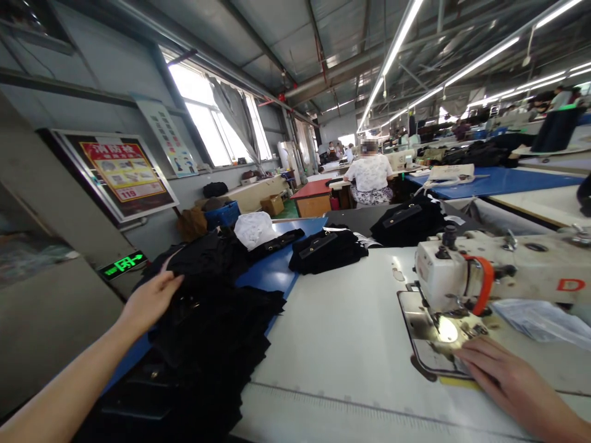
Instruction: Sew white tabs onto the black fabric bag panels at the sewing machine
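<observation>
My left hand (pixel 154 298) reaches out to the left, its thumb and fingers closed on the edge of a black fabric piece (pixel 207 332). This belongs to a large dark pile that hangs over the table side and shows small gold-coloured metal fittings. On the right, my right hand (pixel 501 369) rests by the needle plate (pixel 427 354) of a white sewing machine (pixel 443 271). Its fingers are bunched together, and whatever may be between their tips is hidden. A small lamp lights the spot under the needle. An orange band wraps the machine head.
Two black fabric bundles (pixel 327 251) lie behind the white worktable (pixel 332 344), which has a printed ruler along its front. A white plastic bag (pixel 253 231) sits on the blue surface. Clear plastic (pixel 540 320) lies under the machine arm. Farther off, a person (pixel 369 172) sits at another machine.
</observation>
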